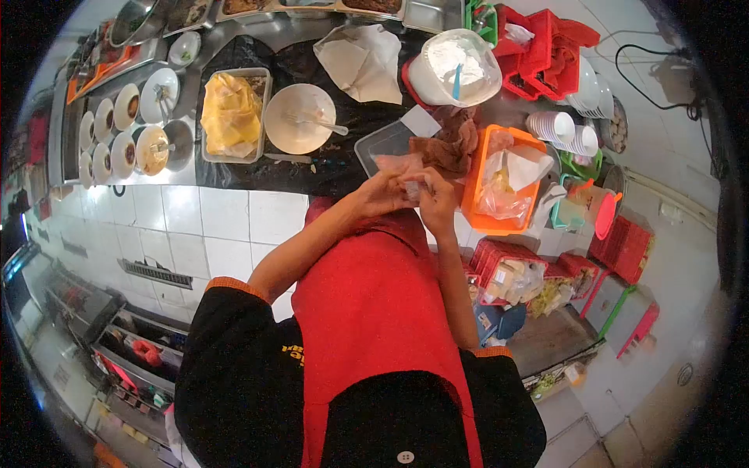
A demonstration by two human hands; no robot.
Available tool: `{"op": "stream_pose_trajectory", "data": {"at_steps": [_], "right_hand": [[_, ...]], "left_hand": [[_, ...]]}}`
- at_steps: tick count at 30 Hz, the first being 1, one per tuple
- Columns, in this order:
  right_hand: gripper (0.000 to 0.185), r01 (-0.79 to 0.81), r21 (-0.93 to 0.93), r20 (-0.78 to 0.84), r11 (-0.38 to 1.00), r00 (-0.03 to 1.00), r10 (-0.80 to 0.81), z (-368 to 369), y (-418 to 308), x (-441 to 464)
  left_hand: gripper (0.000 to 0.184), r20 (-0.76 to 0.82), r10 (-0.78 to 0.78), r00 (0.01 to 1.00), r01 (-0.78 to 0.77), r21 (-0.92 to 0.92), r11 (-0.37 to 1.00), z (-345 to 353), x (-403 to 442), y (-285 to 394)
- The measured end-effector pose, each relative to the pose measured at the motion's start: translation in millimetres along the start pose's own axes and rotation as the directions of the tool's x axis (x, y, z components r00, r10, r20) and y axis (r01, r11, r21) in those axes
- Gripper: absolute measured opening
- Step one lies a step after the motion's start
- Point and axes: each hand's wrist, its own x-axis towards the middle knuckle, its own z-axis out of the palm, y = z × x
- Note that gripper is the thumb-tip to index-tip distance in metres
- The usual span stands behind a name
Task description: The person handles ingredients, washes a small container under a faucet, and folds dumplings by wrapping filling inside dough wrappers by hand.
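Observation:
My left hand and my right hand meet in front of the red apron, at the counter's near edge. Their fingers are closed around a small, clear plastic bag, whose contents I cannot make out. Just beyond them lie a brown cloth and a grey transparent lid with a white paper piece on it. To the right is an orange bin with plastic bags inside.
A white bowl with a utensil, a tub with yellow plastic, and a knife lie to the left. A container of white powder stands behind. Red baskets and stacked cups are at right.

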Motion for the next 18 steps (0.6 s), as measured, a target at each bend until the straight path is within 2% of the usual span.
{"op": "stream_pose_trajectory", "data": {"at_steps": [1,2,4,5,7,8,9,10,11,12,13,14,15,16,17,18], "right_hand": [[0.024,0.075,-0.131,0.05,0.989,0.996,-0.069,-1,1,0],[0.024,0.077,-0.128,0.061,0.989,0.996,-0.07,0,7,-1],[0.018,0.109,-0.13,-0.024,0.986,0.993,-0.113,3,17,-8],[0.018,0.109,-0.13,-0.017,0.985,0.994,-0.112,2,21,-14],[0.016,0.038,-0.024,-0.153,0.999,0.987,-0.041,1,21,-25],[0.016,0.034,-0.025,-0.147,0.999,0.988,-0.037,2,24,-27],[0.017,-0.133,0.288,-0.218,0.948,0.955,0.2,3,31,-29],[0.02,-0.247,0.578,-0.213,0.778,0.874,0.436,2,38,-31],[0.02,-0.249,0.575,-0.215,0.779,0.873,0.438,-2,45,-33],[0.02,-0.281,0.681,-0.159,0.677,0.845,0.511,-10,50,-32],[0.02,-0.306,0.772,-0.093,0.558,0.813,0.574,-19,55,-31],[0.02,-0.306,0.77,-0.094,0.559,0.813,0.574,-30,60,-28],[0.019,-0.341,0.628,-0.064,0.699,0.873,0.483,-40,57,-24],[0.02,-0.345,0.464,-0.012,0.816,0.919,0.395,-48,52,-20],[0.02,-0.346,0.466,-0.012,0.814,0.918,0.397,-56,45,-15],[0.026,-0.254,0.425,-0.018,0.869,0.957,0.288,-64,38,-10]], "left_hand": [[0.037,-0.188,0.028,0.982,-0.014,0.077,0.997,22,-1,-6],[0.037,-0.189,0.039,0.981,-0.025,0.075,0.997,26,3,-9],[0.029,-0.29,0.138,0.947,-0.085,0.188,0.979,38,11,-13],[0.029,-0.29,0.143,0.946,-0.091,0.185,0.979,43,12,-15],[0.02,-0.242,0.235,0.941,-0.221,0.085,0.972,69,11,-20],[0.02,-0.244,0.239,0.94,-0.226,0.08,0.971,49,16,-19],[0.024,0.022,0.2,0.979,-0.201,0.034,0.979,11,24,-15],[0.027,0.159,0.18,0.971,-0.184,0.011,0.983,-14,32,-13],[0.03,0.292,0.157,0.943,-0.162,-0.007,0.987,-38,40,-11],[0.032,0.369,0.18,0.912,-0.157,-0.092,0.983,-37,45,-10],[0.033,0.405,0.195,0.893,-0.152,-0.135,0.979,-37,46,-11],[0.034,0.441,0.21,0.873,-0.144,-0.177,0.973,-37,48,-11],[0.038,0.119,0.208,0.971,-0.197,-0.101,0.975,2,37,-11],[0.042,-0.219,0.212,0.952,-0.219,-0.01,0.976,28,27,-11],[0.042,-0.222,0.21,0.952,-0.218,-0.01,0.976,32,22,-11],[0.049,-0.21,0.22,0.953,-0.206,0.089,0.975,33,18,-10]]}}
